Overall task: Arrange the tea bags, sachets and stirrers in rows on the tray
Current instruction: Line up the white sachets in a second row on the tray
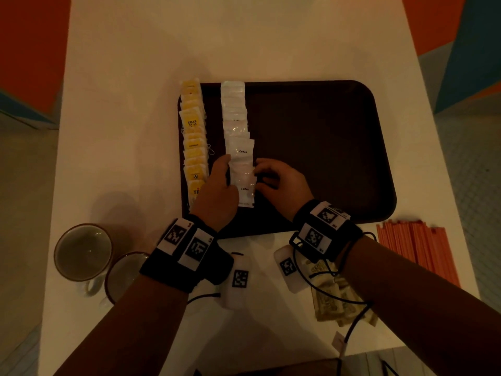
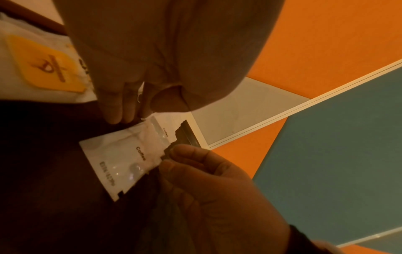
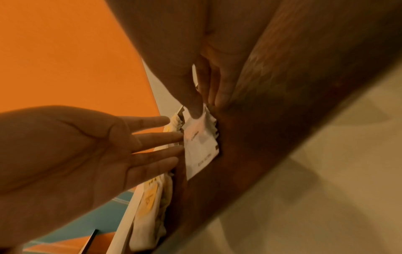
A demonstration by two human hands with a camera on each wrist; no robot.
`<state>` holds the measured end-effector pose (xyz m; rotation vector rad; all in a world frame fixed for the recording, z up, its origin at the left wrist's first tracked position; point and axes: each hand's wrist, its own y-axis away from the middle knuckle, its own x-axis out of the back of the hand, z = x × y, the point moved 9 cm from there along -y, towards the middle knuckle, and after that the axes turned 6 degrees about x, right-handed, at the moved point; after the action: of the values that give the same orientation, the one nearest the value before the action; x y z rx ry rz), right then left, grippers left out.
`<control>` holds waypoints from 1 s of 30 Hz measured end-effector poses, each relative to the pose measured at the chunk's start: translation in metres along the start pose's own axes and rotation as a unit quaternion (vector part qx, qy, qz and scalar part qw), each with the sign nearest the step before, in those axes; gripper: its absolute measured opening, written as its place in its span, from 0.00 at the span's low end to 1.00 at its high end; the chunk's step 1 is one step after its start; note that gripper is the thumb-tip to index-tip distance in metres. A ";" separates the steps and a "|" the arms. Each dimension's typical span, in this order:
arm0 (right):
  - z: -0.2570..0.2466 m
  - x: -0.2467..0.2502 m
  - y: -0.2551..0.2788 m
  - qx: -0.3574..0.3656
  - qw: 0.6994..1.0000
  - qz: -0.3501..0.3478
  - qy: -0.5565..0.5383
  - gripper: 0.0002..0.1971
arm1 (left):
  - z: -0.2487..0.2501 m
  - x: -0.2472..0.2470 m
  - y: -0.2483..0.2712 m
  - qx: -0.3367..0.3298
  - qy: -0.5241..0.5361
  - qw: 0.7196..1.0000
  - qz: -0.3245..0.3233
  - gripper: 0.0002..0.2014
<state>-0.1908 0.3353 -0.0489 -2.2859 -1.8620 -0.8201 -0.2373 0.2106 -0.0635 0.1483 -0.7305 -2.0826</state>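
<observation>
A dark brown tray [image 1: 325, 145] lies on a white table [image 1: 244, 44]. A row of yellow tea bags [image 1: 193, 137] runs along the tray's left edge. Beside it is a row of overlapping white coffee sachets [image 1: 235, 118]. My left hand [image 1: 221, 172] rests straight-fingered against the left side of the nearest sachets [image 1: 245, 191]. My right hand [image 1: 267, 175] is at their right side with curled fingers. In the right wrist view its thumb and fingers [image 3: 195, 106] pinch a coffee sachet [image 3: 200, 147] at the edge. Orange stirrers [image 1: 414, 251] lie off the tray at the right.
Brownish sachets [image 1: 330, 302] lie in a loose heap on the table under my right wrist. Two cups [image 1: 82, 251] [image 1: 122, 275] stand at the near left. The tray's right two thirds hold nothing. Orange and teal panels surround the table.
</observation>
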 end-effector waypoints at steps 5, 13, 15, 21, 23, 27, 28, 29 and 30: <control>0.000 0.003 -0.012 -0.020 1.000 -0.014 0.009 0.20 | 0.011 0.005 -0.004 -0.024 -0.013 0.999 0.020 0.32; -0.004 -0.006 -0.022 -0.014 0.999 -0.043 -0.005 0.23 | 0.014 0.004 -0.011 -0.023 -0.012 0.999 0.021 0.30; -0.006 -0.008 -0.020 -0.002 0.999 -0.045 -0.015 0.23 | 0.014 0.005 -0.010 -0.025 -0.006 0.999 0.020 0.32; 0.003 -0.004 -0.011 -0.027 0.999 -0.014 -0.021 0.21 | 0.017 0.006 -0.007 -0.034 0.008 0.999 0.009 0.33; 0.007 -0.007 -0.008 -0.035 0.999 -0.018 -0.027 0.21 | 0.015 0.005 -0.010 -0.032 0.006 0.999 0.007 0.34; 0.009 -0.013 -0.005 -0.038 0.998 -0.025 -0.046 0.21 | 0.007 0.004 -0.015 -0.017 -0.011 1.000 0.008 0.35; 0.009 -0.013 -0.004 -0.040 0.997 -0.024 -0.056 0.21 | 0.006 0.003 -0.015 -0.017 -0.013 1.000 0.009 0.35; 0.009 -0.014 -0.003 -0.043 0.997 -0.023 -0.065 0.21 | 0.006 0.003 -0.015 -0.017 -0.014 1.000 0.010 0.35; 0.010 -0.015 -0.002 -0.045 0.996 -0.020 -0.071 0.21 | 0.006 0.003 -0.014 -0.019 -0.016 1.000 0.011 0.35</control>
<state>-0.1904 0.3267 -0.0644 -2.4273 -1.9749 -0.7804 -0.2518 0.2167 -0.0655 0.0873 -0.7086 -2.0812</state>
